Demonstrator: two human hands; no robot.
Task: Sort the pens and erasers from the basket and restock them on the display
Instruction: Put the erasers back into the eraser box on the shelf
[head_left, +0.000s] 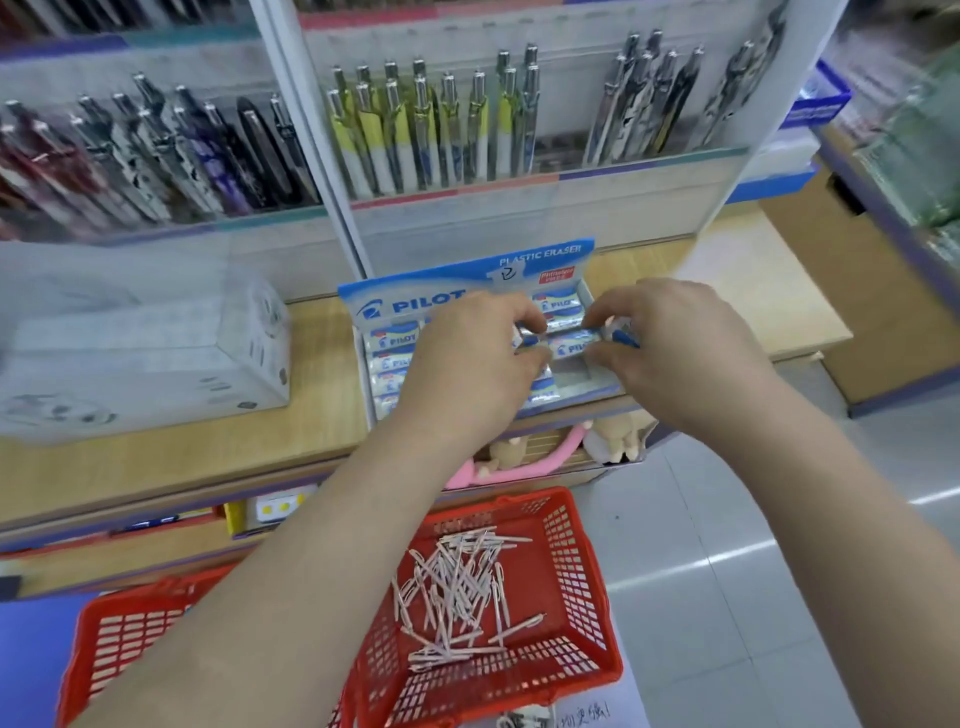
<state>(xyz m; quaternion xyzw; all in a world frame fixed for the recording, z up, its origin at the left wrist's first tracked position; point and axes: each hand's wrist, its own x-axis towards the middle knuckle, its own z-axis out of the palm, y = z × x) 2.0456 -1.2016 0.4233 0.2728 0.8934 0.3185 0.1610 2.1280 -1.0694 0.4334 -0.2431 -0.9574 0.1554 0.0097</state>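
Bright, even light fills the shop and casts only faint shadows. White glare streaks lie on the glossy grey tiled floor (737, 556). Motion blur smears the clear plastic box (145, 353) at left, and wide-angle distortion bends the edges.

Pale pink pens (457, 592) lie jumbled in the red basket (587, 597). Wrapped blue-and-white erasers (392, 340) line the open display box (415, 301); one eraser (569, 344) is pinched level just above them.

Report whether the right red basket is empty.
Not empty: a loose heap of pale pens lies on the floor of the basket.
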